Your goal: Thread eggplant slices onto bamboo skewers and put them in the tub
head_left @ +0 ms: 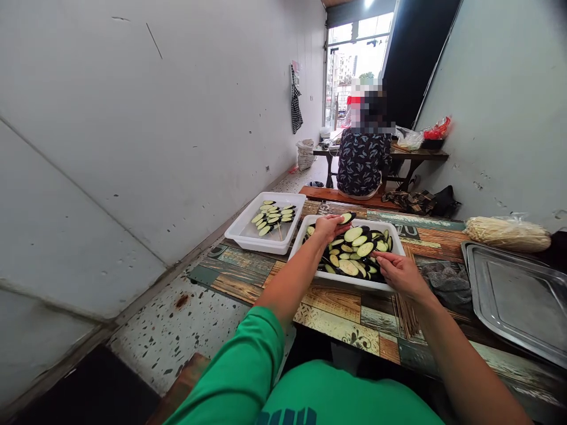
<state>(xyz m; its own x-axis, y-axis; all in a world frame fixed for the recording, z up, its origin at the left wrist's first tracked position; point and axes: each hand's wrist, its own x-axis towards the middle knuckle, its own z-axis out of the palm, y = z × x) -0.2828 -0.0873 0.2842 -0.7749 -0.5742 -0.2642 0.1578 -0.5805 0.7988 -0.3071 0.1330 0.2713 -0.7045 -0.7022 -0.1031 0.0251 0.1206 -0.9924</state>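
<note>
My left hand [328, 229] is closed on an oval eggplant slice [348, 218], pale green inside with dark skin, above the far side of a white tub [401, 248]. My right hand [396, 270] is pinched over the tub's right side, on what looks like a thin bamboo skewer, mostly hidden by the fingers. An eggplant slice [365, 249] lies right by its fingertips. Many loose eggplant slices [348, 267] fill this tub. To the left stands a second white tub [266, 243], with skewered eggplant slices [273, 217] laid in rows.
Bamboo skewers [405, 316] lie on the wood-patterned table [332, 302], right of the full tub. Beyond them are a grey cloth [447, 283], metal trays [518, 289] and a bag of pale thin strands [507, 232]. A person [364, 159] sits ahead on a bench, back turned.
</note>
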